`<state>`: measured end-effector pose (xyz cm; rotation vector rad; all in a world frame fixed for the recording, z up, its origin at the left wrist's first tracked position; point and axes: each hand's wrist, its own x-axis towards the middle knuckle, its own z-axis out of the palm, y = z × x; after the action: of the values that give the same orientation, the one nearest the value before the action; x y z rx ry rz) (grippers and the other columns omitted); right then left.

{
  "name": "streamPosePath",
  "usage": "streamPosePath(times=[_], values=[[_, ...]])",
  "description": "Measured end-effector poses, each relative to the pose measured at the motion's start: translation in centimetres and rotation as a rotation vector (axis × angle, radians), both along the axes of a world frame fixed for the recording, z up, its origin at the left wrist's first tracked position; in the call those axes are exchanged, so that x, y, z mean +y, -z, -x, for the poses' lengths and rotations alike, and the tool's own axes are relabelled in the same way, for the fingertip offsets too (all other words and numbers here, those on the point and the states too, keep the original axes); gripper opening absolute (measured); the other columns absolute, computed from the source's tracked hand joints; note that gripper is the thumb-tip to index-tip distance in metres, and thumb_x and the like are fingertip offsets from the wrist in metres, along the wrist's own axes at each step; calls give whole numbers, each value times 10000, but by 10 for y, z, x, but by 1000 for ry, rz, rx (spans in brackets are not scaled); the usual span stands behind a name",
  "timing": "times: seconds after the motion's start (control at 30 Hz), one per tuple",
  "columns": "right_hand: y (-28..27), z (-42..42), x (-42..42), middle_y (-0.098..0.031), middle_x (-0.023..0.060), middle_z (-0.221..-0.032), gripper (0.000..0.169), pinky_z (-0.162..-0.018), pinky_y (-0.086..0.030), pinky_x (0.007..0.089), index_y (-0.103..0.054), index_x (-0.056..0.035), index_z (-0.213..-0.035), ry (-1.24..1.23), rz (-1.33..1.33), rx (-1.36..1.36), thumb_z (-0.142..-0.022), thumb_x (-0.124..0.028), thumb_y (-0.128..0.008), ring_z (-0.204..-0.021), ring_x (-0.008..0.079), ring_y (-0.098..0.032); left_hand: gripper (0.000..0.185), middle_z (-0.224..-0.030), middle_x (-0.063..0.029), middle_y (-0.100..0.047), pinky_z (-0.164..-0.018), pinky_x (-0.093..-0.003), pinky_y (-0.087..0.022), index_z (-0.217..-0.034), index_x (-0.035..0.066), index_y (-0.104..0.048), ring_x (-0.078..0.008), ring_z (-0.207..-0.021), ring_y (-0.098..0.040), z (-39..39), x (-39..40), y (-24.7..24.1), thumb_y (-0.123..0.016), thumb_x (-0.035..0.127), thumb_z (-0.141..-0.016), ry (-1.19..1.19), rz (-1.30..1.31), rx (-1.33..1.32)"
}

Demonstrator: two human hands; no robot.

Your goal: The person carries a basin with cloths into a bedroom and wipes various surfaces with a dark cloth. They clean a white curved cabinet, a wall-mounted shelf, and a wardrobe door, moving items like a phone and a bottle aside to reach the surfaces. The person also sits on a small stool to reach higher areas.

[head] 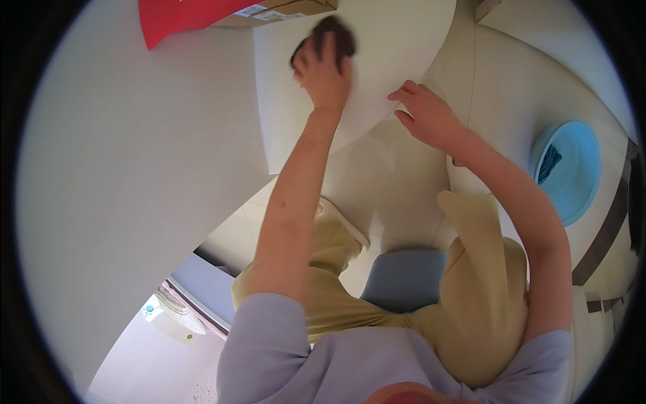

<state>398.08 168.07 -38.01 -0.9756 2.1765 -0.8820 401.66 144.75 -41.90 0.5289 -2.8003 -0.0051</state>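
My left hand [323,81] is spread over a dark brown cloth [339,38] and presses it against a white tabletop [298,121]. Hand and cloth are blurred, and part of the cloth is hidden under the fingers. To the right, my right hand [431,116] hovers by the rounded edge of the tabletop with fingers bent and apart. It holds nothing; whether its fingertips touch the edge, I cannot tell.
A cardboard box [282,12] with labels and a red sheet [186,17] lie at the far side. A wide pale surface [131,126] adjoins on the left. On the floor at right stands a light-blue basin [575,171] holding a dark teal cloth [550,164]. A blue-grey seat [404,280] shows between my legs.
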Motion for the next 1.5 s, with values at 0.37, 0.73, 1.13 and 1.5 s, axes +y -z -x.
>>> streamPosePath(times=[0.37,0.73,1.13,1.5], values=[[17,32,21,-541,116,-1242,290,-899,-480,432,-625,-64,-1110,256,128,327,-821,-69,-652,-1207,296,-486,645,-1316,-200,-437,-883,-559,-397,-1407,159,-452,-411,-1157,-415,0,3,6,-653,272,-804,-209,29,-10],[23,47,56,-531,133,-1262,285,-922,-483,431,-632,-73,-1101,382,90,332,-817,-73,-657,-1206,322,-491,468,-1354,-141,-477,-926,-589,-394,-1305,183,-573,-359,-1229,-416,193,80,-9,-635,309,-859,-9,-53,27],[26,34,63,-565,115,-1227,209,-896,-503,408,-656,-78,-1050,453,119,267,-844,-95,-633,-1142,317,-530,502,-1362,-22,-483,-905,-480,-387,-1129,304,-655,-309,-1221,-425,-30,82,-19,-755,151,-662,708,-178,-148],[22,21,50,-518,118,-1292,305,-914,-498,414,-604,-85,-1141,410,109,195,-837,-76,-630,-1184,329,-502,498,-1352,-111,-447,-937,-553,-385,-1291,231,-526,-362,-1221,-406,-153,-63,-14,-668,198,-816,-123,-63,-156]])
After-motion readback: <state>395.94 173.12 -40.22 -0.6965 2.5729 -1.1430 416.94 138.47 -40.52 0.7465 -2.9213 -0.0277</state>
